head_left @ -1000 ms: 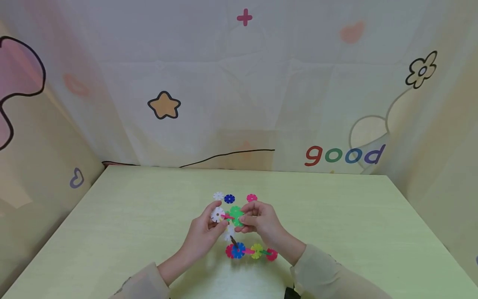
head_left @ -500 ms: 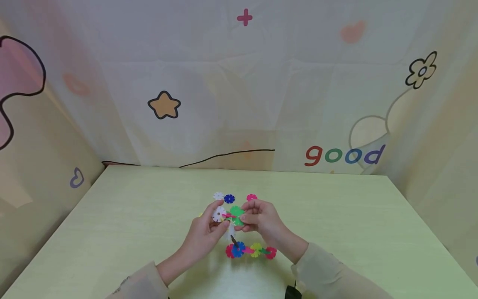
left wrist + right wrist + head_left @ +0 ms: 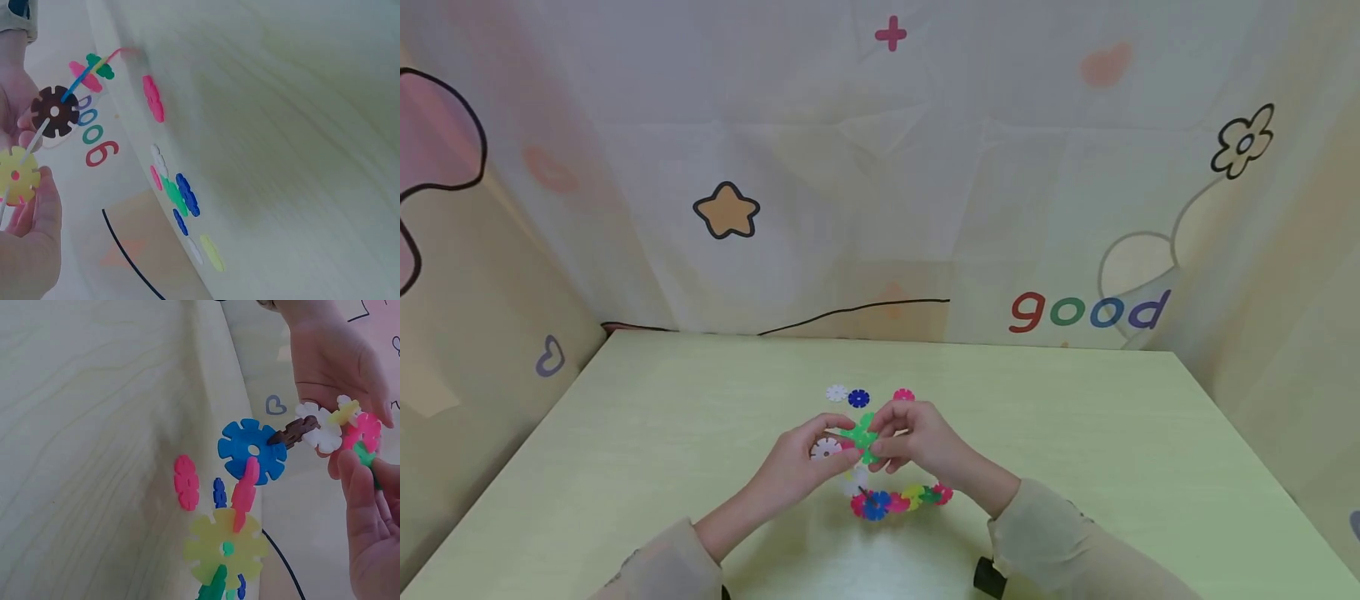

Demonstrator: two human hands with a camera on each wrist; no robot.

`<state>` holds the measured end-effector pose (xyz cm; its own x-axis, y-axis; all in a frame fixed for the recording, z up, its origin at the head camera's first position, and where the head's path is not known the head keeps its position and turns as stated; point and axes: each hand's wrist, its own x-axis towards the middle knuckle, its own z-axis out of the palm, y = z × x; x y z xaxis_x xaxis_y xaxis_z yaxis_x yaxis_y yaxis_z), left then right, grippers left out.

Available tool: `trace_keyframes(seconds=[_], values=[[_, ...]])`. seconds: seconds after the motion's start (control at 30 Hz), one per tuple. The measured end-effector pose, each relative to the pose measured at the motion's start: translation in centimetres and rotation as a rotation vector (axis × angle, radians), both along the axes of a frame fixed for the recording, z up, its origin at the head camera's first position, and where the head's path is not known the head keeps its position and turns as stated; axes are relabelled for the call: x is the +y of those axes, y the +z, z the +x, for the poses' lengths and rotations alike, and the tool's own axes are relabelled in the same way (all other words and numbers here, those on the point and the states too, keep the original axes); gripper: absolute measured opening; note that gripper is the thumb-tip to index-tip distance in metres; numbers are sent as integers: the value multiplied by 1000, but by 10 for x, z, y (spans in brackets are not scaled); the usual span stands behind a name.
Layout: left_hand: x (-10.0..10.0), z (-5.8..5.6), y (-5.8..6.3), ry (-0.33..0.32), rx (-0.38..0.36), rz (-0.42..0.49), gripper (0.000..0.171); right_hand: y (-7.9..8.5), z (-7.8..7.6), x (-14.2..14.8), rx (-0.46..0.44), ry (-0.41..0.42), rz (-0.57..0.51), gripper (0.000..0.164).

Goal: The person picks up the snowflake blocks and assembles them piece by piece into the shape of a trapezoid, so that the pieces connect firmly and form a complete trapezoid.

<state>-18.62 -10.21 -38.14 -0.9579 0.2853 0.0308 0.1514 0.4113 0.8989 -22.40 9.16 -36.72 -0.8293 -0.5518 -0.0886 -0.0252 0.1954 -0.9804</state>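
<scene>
Both hands hold up a chain of slotted plastic snowflake discs. The left hand (image 3: 793, 462) grips it near a white disc (image 3: 825, 448) and a pink disc (image 3: 364, 432). Between the two hands is a green disc (image 3: 863, 433), pinched by the fingers of the right hand (image 3: 925, 442). From the held part the chain runs through a yellow disc (image 3: 344, 414), a white disc (image 3: 319, 428) and a brown disc (image 3: 294, 431) to a blue disc (image 3: 253, 450). Further pink, yellow and green discs follow it. The fingers partly cover the joint at the green disc.
Loose discs lie on the pale table (image 3: 625, 433) beyond the hands, among them a white disc (image 3: 836, 392), a dark blue disc (image 3: 859, 398) and a pink disc (image 3: 904, 395). A printed curtain (image 3: 820, 208) hangs behind the table. A small black object (image 3: 990, 577) shows below the right sleeve.
The left hand has shifted slightly left and down, its white disc with it. The green disc has moved a little left and turned. The hanging part of the chain has twisted and drawn closer together.
</scene>
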Motion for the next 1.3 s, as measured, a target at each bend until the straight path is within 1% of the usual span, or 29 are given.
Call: trace_keyframes(seconds=[0.13,0.23,0.33,0.4,0.5,0.63,0.77,0.93,1.07,1.2,1.3], values=[[-2,0,-2,-62,44,-49,36,1,2,-2,26,40,24,22],[-4,0,-5,-90,74,-74,37,0,1,-2,44,78,31,20],[-8,0,-8,-95,80,-82,39,-3,-3,0,64,112,53,18],[-13,-1,-10,-85,68,-84,41,-4,-7,2,74,116,80,18],[-21,-2,-9,-66,44,-78,39,-5,-15,6,71,92,129,21],[-34,-3,-6,-68,9,-76,37,-11,-29,12,66,40,208,24],[-43,-4,-4,-99,-12,-83,37,-24,-43,13,76,11,298,22],[-47,-3,-2,-133,-36,-75,35,-45,-56,8,110,-4,463,21],[-47,-3,-2,-142,-42,-70,35,-54,-60,1,118,-48,570,25],[-47,-2,-2,-138,-45,-71,36,-58,-59,-6,155,-75,621,24],[-47,-1,-2,-134,-48,-71,36,-58,-58,-8,198,-74,661,21]])
